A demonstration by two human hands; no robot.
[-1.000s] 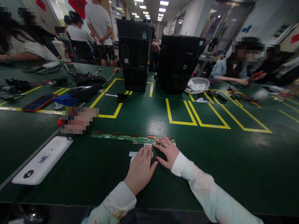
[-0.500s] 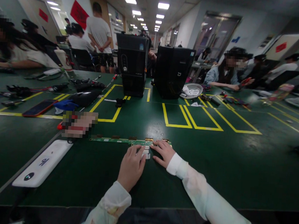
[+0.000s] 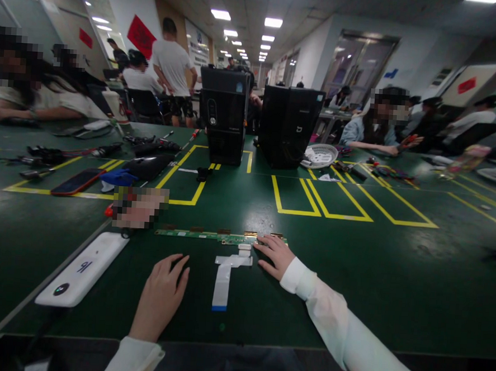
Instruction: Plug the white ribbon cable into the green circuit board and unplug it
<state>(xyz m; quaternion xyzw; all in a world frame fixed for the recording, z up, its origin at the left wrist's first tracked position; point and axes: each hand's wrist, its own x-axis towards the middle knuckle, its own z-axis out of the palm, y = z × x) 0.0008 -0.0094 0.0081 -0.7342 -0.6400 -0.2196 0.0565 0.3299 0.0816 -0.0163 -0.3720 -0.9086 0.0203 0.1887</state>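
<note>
A long, narrow green circuit board [image 3: 203, 236] lies across the green table [image 3: 334, 280]. My right hand [image 3: 275, 255] rests on the board's right end, its fingers spread. From a white connector at the board's lower edge, a flat white ribbon cable [image 3: 222, 282] bends and runs toward me, ending in a blue tip. To the left of the cable is my left hand [image 3: 163, 292], fingers apart and holding nothing, a short gap away from both cable and board.
A white power bank [image 3: 81, 269] lies at the left, near a pixelated object. Farther back are a phone [image 3: 78, 181], cables, two black computer cases [image 3: 222, 117] and a white basket [image 3: 320, 155]. Other people sit on both sides.
My left hand has moved left, off the ribbon cable, which now shows in full. My right hand stays at the board's right end. The view has shifted slightly.
</note>
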